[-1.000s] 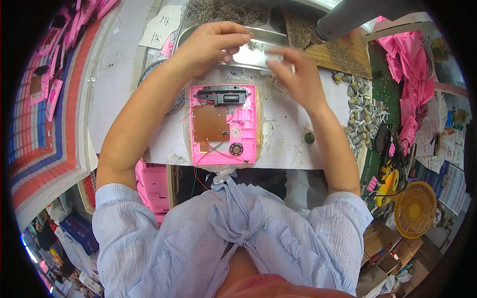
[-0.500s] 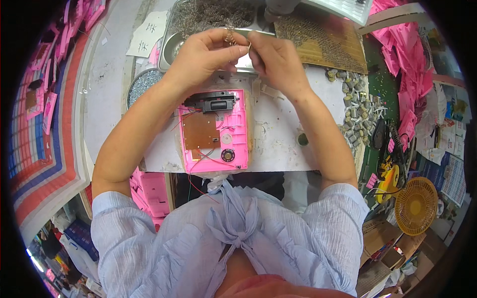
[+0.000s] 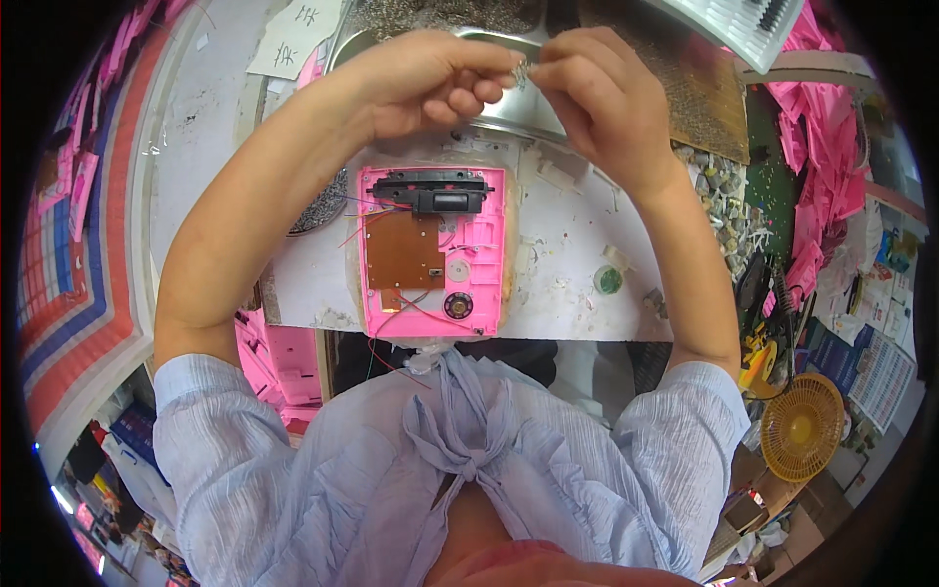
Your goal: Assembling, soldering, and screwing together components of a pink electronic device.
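My left hand and my right hand meet fingertip to fingertip over a steel tray. Between them is a small tangle of thin metal springs, pinched by both hands; its exact shape is partly hidden by the fingers. A mass of similar fine metal pieces fills the tray's far part. Below my hands lies an open pink plastic casing. Inside it are a black mechanism, a brown circuit board, a small round speaker and loose red and dark wires.
A brown board covered with small metal pieces lies at the far right. Beside it are several small metal cylinders. A bowl of small parts is behind my left forearm. Pink casings, a white rack and a yellow fan stand right.
Both hands have shifted to the right and slightly away from me, still pinching the springs. The view has turned a little. The pink casing stays on the table.
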The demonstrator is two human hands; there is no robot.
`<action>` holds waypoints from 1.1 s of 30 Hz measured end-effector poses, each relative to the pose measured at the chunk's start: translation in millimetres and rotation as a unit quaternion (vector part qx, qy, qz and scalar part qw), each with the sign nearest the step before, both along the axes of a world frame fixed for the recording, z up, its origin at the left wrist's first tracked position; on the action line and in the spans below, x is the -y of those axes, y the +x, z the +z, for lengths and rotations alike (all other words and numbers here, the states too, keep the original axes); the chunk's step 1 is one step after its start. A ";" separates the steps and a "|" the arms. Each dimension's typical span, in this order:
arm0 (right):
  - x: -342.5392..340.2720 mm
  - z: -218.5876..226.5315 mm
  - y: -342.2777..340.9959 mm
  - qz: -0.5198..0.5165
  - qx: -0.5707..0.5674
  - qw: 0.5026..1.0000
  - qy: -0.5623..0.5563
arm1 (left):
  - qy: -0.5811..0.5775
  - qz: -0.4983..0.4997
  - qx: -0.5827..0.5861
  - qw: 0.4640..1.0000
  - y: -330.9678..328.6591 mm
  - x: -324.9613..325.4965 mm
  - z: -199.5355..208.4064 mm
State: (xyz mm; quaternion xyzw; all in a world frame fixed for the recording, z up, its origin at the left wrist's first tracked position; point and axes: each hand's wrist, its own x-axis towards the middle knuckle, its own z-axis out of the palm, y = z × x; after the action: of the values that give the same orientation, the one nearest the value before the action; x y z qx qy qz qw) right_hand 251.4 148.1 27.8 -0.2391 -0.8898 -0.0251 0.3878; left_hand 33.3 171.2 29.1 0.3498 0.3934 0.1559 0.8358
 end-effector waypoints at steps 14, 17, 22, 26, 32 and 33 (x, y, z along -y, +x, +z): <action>18.1 -5.3 0.3 -0.072 -0.150 0.845 -0.509 | 0.211 0.089 -0.026 0.973 6.4 30.1 -2.0; 20.2 -3.1 -6.2 -0.016 -0.205 0.717 -0.667 | 0.303 0.099 -0.044 0.947 7.6 30.5 -12.6; 22.2 -7.2 -12.5 -0.005 -0.290 0.711 -0.641 | 0.292 0.153 0.008 0.944 9.5 31.7 -12.2; 27.3 -17.3 -14.5 -0.057 -0.235 0.813 -0.529 | 0.236 0.141 -0.002 0.962 9.7 35.5 -3.2; 25.9 -25.2 -14.3 -0.077 -0.138 0.962 -0.222 | 0.073 0.094 -0.006 0.993 -1.9 23.8 -4.8; 23.3 -28.9 -12.0 -0.069 -0.114 0.980 -0.146 | 0.042 0.086 0.009 0.995 -2.4 22.3 -3.4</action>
State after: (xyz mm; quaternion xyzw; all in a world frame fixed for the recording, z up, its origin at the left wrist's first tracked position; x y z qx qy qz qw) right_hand 239.3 124.8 -1.1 -0.3553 -0.8154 0.1057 0.4446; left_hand 30.9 148.9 25.7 0.3477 0.4082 0.2467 0.8072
